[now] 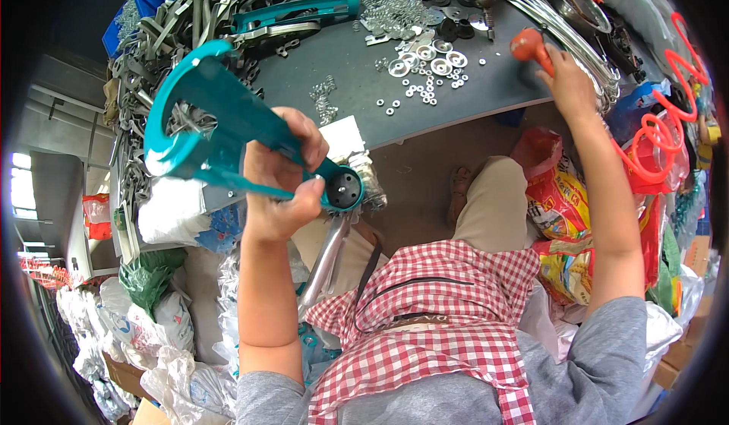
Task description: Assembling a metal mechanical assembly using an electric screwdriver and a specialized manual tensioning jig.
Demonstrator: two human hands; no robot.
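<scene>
My left hand (281, 174) is closed around a teal, fork-shaped frame (243, 110) and holds it up in front of the bench's near edge. A wide curved end of the frame points up and left. At its narrow end, beside my thumb, sits a round black disc (344, 188) with small holes. Below it a shiny silver tube (325, 262) slants down across my lap; whether it joins the frame I cannot tell. My right hand (568, 83) is closed on a red tool (529, 47) with a rounded end, over the bench's right side. Its exact kind is unclear.
The dark bench (334, 64) bears silver washers (440, 66), small white rings (427, 94), springs (324, 100) and a heap of metal levers (190, 15). A power-driver-like tool (484, 0) points down at the back. A red coiled hose (659, 140) hangs at right. Bags (562, 197) crowd both sides.
</scene>
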